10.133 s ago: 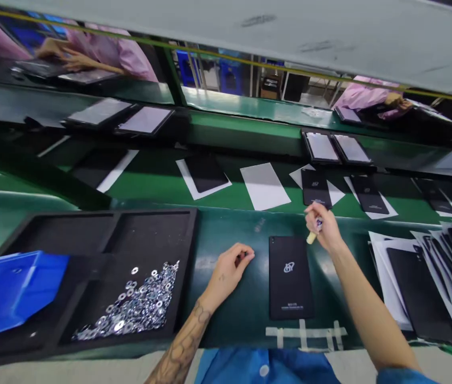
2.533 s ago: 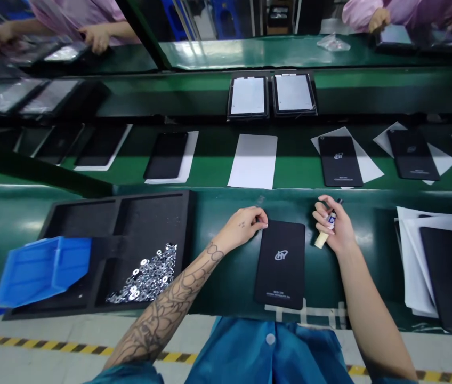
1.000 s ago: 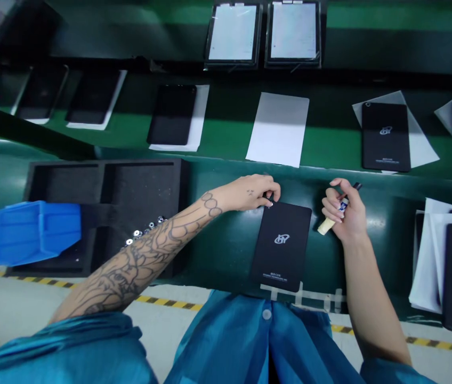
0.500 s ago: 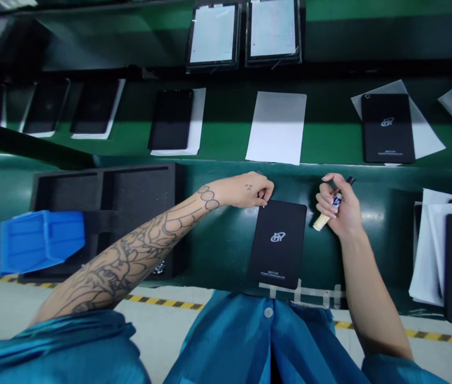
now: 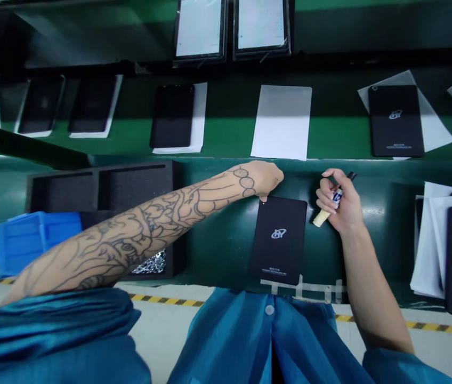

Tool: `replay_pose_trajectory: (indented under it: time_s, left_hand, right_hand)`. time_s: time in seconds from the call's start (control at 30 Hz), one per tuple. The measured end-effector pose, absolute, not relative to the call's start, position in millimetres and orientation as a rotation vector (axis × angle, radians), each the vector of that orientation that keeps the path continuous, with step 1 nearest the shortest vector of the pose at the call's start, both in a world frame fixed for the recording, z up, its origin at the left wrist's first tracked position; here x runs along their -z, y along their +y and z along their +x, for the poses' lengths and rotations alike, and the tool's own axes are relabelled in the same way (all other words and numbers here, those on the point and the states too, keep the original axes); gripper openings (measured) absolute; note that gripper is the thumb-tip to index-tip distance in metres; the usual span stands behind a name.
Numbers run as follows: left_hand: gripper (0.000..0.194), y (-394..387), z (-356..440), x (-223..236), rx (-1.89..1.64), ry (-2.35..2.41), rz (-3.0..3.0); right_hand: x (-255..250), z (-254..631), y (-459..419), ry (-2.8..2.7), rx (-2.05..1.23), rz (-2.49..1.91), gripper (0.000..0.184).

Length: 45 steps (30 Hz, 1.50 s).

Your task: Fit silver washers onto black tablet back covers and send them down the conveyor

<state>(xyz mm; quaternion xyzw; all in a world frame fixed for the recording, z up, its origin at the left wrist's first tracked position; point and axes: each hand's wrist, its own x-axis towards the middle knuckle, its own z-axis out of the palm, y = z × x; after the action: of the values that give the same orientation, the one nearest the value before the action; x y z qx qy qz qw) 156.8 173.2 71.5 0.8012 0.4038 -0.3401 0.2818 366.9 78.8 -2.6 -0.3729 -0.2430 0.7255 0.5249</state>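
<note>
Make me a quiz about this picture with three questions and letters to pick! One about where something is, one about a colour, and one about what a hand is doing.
1. Where is the black rectangular tablet?
A) Inside a bin
B) On the dark green bench, beside the right hand
C) On the floor

2. What colour is the rectangular plastic bin?
A) Red
B) Yellow
C) Blue

3. What is the right hand doing?
A) Holding a small labelled tube with a pale end
B) Lying open and empty
C) Pressing on the tablet

Answers:
1. B, it lies flat there.
2. C, its walls show blue.
3. A, fingers curl around the tube.
</note>
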Motion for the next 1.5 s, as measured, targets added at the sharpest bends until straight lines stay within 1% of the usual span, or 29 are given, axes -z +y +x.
replay_pose_trajectory:
  time_s: [0.1,0.2,0.23,0.33,0.37,0.43,0.5,0.57,0.63,0.73,0.83,0.93,1.0,1.07,1.17,1.23,1.37,1.5]
  left_hand:
    - [0.036,179,163,-62,0.814,0.900,2.264]
    - [0.039,182,170,-54,0.759,0.808,2.355]
    - [0.040,183,174,-52,0.752,0.802,2.358]
    - [0.043,187,181,-48,0.742,0.872,2.295]
    - [0.044,188,180,-47,0.765,0.912,2.259]
    - [0.045,189,170,-46,0.792,0.980,2.220]
    - [0.041,184,151,-44,0.725,1.011,2.236]
    - [0.029,175,128,-42,0.584,1.043,2.267]
    - [0.019,163,110,-40,0.498,1.101,2.251]
    - [0.013,145,97,-40,0.410,1.205,2.200]
    - [0.013,125,83,-41,0.154,1.205,2.203]
    - [0.012,97,52,-42,-0.282,1.179,2.211]
    - [0.017,72,19,-45,-0.531,1.293,2.181]
    - [0.022,44,-20,-48,-0.671,1.525,2.119]
    - [0.023,5,-79,-48,-0.716,1.942,1.975]
    - [0.023,-18,-108,-42,-0.649,2.104,1.880]
    - [0.034,-51,-132,-26,-0.419,2.261,1.723]
    - [0.035,-60,-126,-21,-0.378,2.232,1.670]
  right_hand:
    - [4,367,80,-0.585,-1.733,-0.912,0.029]
    - [6,371,78,-0.594,-1.745,-0.934,0.030]
    - [5,372,77,-0.603,-1.746,-0.931,0.033]
    - [-9,369,71,-0.696,-1.707,-0.903,0.054]
    - [-16,364,69,-0.757,-1.681,-0.892,0.059]
    - [-33,347,66,-0.911,-1.628,-0.858,0.063]
    - [-46,323,65,-1.045,-1.574,-0.803,0.066]
    - [-53,296,68,-1.112,-1.533,-0.745,0.072]
    - [-53,272,74,-1.131,-1.517,-0.714,0.076]
    - [-44,245,82,-1.152,-1.489,-0.735,0.080]
    - [-32,230,86,-1.169,-1.423,-0.788,0.080]
    - [-21,224,88,-1.175,-1.403,-0.799,0.079]
    - [-16,224,88,-1.189,-1.402,-0.783,0.078]
    - [-13,224,88,-1.194,-1.398,-0.776,0.078]
    - [-12,224,87,-1.169,-1.400,-0.797,0.077]
    - [-12,223,87,-1.172,-1.411,-0.790,0.075]
    - [-13,218,86,-1.259,-1.419,-0.753,0.077]
    - [-13,213,84,-1.303,-1.387,-0.842,0.082]
